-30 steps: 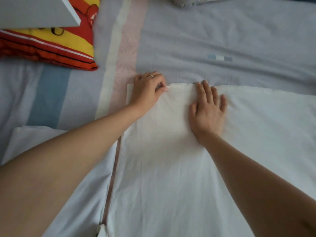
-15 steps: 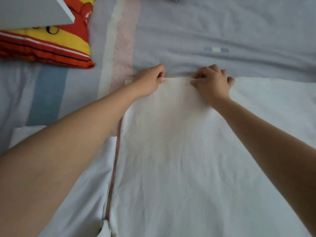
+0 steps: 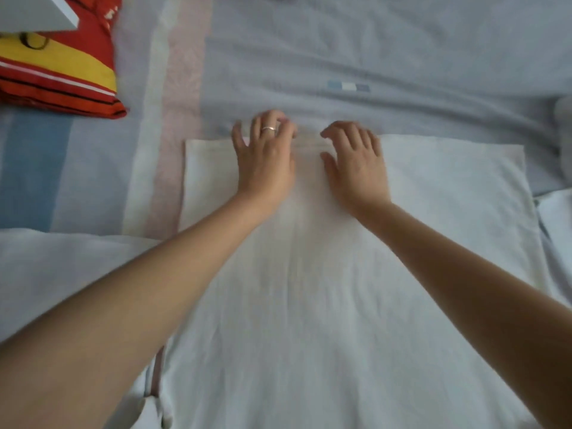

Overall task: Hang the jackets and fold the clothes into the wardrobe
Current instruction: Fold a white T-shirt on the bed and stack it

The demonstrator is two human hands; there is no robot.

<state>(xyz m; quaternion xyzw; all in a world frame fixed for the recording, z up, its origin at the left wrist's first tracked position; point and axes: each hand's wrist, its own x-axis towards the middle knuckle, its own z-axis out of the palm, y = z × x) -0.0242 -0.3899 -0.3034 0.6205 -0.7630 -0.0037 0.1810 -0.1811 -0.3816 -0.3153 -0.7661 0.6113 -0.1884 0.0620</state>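
Right, closest to the camera, two bare forearms are reaching up from the bottom corners and covering a good part of the white cloth, which is lying flat across the lower middle of the frame on the bed. The left forearm is crossing over a second white fabric at lower left and hiding the near left edge of the cloth. Another bit of white fabric is peeking in at the right edge.

Further up, both hands are pressing down side by side on the far edge of the cloth. The left hand is lying palm down with fingers spread, a ring showing on one of them. The right hand is arching, fingers bent with tips on the hem, thumb held apart.

Beyond them the grey bedsheet is running wrinkled, carrying a pink stripe and a blue stripe. At upper left a red and yellow pillow is sitting, partly covered by a pale flat board in the corner.
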